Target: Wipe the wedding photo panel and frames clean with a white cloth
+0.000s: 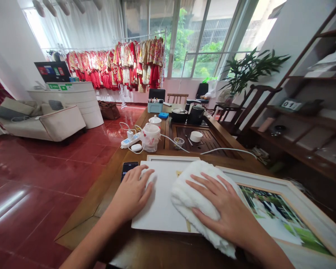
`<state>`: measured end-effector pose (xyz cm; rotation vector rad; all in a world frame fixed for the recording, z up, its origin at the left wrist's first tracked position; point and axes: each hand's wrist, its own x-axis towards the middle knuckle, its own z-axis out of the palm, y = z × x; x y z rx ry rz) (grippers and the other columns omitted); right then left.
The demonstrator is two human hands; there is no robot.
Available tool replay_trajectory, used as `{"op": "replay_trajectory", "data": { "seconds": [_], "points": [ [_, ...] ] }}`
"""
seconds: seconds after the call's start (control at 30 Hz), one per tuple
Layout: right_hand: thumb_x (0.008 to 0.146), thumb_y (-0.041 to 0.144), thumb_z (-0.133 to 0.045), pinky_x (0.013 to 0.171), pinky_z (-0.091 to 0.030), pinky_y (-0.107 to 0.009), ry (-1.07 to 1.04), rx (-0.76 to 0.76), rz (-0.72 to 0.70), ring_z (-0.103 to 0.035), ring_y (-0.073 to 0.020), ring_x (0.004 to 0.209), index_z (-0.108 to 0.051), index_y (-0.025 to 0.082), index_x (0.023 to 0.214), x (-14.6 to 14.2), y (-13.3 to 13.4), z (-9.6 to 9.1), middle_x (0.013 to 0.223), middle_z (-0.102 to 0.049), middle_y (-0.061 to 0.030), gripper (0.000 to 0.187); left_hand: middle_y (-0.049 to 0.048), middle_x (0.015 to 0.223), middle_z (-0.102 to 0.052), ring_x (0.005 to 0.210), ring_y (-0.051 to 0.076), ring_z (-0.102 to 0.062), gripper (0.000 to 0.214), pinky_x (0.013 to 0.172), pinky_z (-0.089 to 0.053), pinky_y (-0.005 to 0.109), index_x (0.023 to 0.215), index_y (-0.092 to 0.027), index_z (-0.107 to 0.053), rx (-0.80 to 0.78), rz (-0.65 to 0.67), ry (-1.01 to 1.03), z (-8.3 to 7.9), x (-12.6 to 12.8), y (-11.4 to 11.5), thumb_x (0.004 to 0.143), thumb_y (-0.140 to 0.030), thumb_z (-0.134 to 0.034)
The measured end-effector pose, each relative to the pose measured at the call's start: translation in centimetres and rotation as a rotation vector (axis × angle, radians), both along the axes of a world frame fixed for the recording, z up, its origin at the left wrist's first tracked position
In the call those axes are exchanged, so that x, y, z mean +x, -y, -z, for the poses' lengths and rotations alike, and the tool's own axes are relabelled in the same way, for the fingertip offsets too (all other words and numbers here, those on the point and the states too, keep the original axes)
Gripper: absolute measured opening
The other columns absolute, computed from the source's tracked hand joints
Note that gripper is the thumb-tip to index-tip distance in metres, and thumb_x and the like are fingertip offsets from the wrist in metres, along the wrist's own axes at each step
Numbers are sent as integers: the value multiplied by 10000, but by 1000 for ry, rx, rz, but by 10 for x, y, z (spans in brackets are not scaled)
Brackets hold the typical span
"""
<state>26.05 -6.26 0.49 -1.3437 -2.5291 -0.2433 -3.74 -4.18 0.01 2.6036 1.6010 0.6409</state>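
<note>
My right hand (pixel 222 203) lies flat with spread fingers on a white fluffy towel (pixel 190 192), pressing it onto a white picture frame (pixel 162 201) that lies on the wooden table (pixel 112 175). My left hand (pixel 133 192) rests palm down on the left part of that frame, fingers stretched out. A second, larger framed photo (pixel 282 216) lies to the right, partly under the towel. A black phone (pixel 128 168) lies just beyond my left hand.
Farther along the table are a white teapot (pixel 151 136), a power strip (pixel 130 142) with cables, a small white cup (pixel 196 136), and a black kettle (pixel 196 114). Shelves (pixel 310 123) stand at right. A sofa (pixel 44 123) and a clothes rack of red garments (pixel 117 67) are at left.
</note>
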Motion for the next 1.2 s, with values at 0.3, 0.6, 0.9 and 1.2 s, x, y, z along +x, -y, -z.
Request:
{"op": "replay_trajectory", "data": {
  "seconds": [0.3,0.6,0.9,1.2],
  "points": [
    [836,541,-552,1068,-291,-644,17,4,-5,-355,-331,1385,-308,383,1483,0,0,4,1510,-410,-11,709,124,1495,-398,1399,270,-336,448,1155,-263,481,1426,-199,-396,-98,138,-82,12,35,-23,1005,-347,-358],
    [844,484,-556,1069,-279,-629,53,14,-94,-360,-341,1378,-289,353,1497,-7,6,0,1503,-422,-7,718,102,1512,-389,1406,262,-333,451,1167,-248,476,1421,-220,-408,-100,139,-11,17,26,-27,992,-356,-389],
    [831,502,-581,1055,-279,-646,62,-49,-83,-387,-354,1356,-366,395,1456,-17,-5,-5,1478,-459,-29,671,88,1531,-373,1432,254,-292,469,1174,-224,482,1445,-226,-381,-95,166,-31,24,22,-30,1002,-376,-354],
    [836,489,-576,1052,-276,-639,8,-46,-25,-393,-342,1347,-437,380,1415,-25,-32,-8,1475,-461,-50,606,102,1536,-362,1425,262,-305,471,1170,-237,483,1446,-210,-380,-100,155,-56,22,23,-29,1002,-367,-361]
  ]
}}
